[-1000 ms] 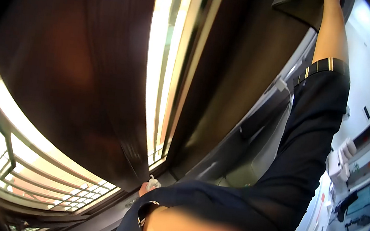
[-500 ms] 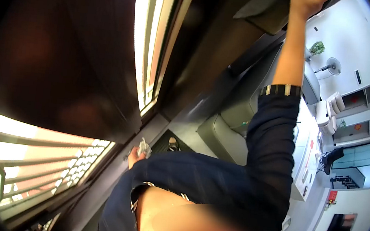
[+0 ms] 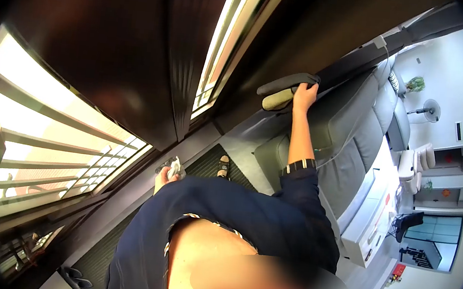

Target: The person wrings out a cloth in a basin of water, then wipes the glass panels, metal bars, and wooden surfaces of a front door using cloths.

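Hand (R) outstretched, w/ pad, L hand low

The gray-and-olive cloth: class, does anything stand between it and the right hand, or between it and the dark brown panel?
Nothing visible: the right hand grips the cloth directly, and no object shows between the cloth and the dark brown panel. Whether those touch is unclear.

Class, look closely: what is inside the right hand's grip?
The right hand holds grey and olive padding; the part beneath that hand is covered and cannot be seen.
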